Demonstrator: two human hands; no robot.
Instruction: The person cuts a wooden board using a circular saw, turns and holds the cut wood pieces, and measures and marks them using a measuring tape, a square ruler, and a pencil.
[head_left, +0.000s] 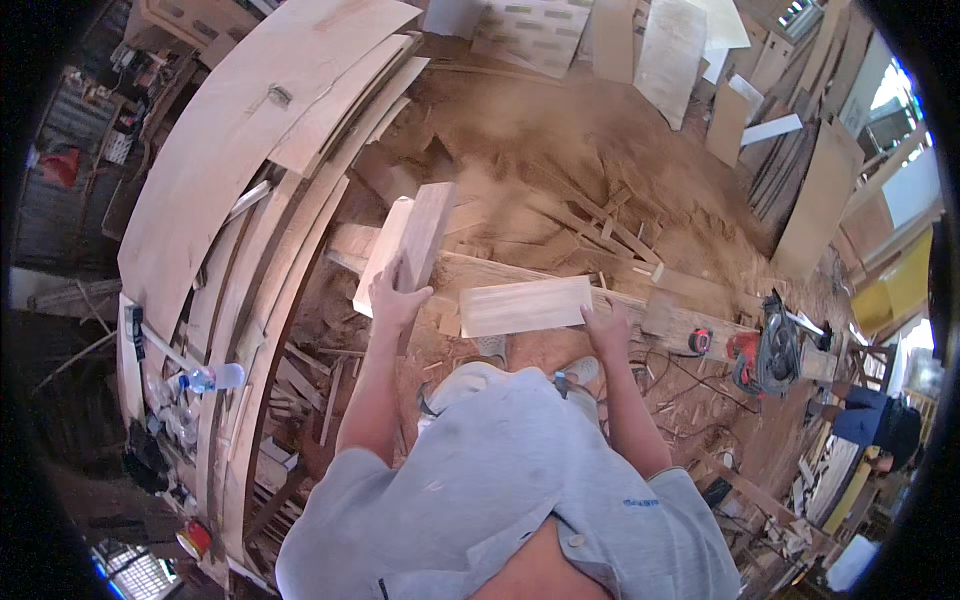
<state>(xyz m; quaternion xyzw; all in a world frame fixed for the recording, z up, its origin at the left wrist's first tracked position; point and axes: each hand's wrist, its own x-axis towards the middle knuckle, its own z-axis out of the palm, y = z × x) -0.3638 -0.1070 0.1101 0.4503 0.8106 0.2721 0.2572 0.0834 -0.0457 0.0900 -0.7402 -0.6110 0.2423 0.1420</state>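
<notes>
A grey-brown board [428, 232] is held tilted up above the left part of a long beam [475, 268], its lower end clasped by the left hand [396, 300], with the thumb spread toward its right edge. Just beside it, on its left, a paler block [380, 262] is seen; whether it is also gripped cannot be told. A short pale board [525, 306] is held by its right end in the right hand [608, 328], the thumb set at that end and the fingers partly hidden. It is seen across the beam's near edge, with its broad face turned up; whether its weight is borne by the beam cannot be told.

Toward the beam's right end, a red and black tape measure [699, 341] is seen near the near edge, and beyond it a red power tool [743, 352] is placed just beside a dark coiled cable [778, 345]. The ground past the beam's far edge is covered with sawdust [540, 125] and scattered offcuts [625, 238]. On the left, large curved-looking sheets [235, 130] are stacked, and a clear bottle [203, 379] is laid by the stack's near part. Panels [665, 60] are stood along the far side. Near the right rim, another person [868, 418] is seen in dark clothing.
</notes>
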